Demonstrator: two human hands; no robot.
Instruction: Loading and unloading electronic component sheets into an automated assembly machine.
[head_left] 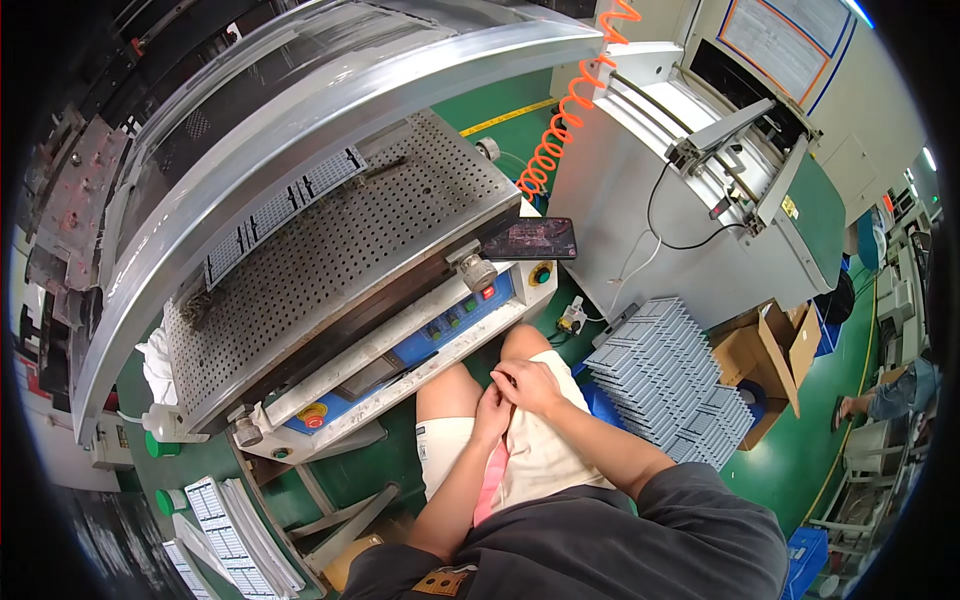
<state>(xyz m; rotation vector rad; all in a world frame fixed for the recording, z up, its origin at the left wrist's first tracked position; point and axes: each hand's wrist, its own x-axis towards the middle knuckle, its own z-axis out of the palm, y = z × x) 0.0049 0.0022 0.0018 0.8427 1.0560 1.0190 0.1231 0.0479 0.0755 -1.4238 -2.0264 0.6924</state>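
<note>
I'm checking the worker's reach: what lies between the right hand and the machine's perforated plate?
In the head view, the right knee and the machine's blue-and-white control panel lie between the right hand and perforated plate.

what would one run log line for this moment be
left hand: at right hand, over lap; hold: unclear; perforated bed: ahead-left; orange hose: coiled; grey stack: right of lap

L hand (492, 412) & R hand (532, 384) – tog., both part-curled
</note>
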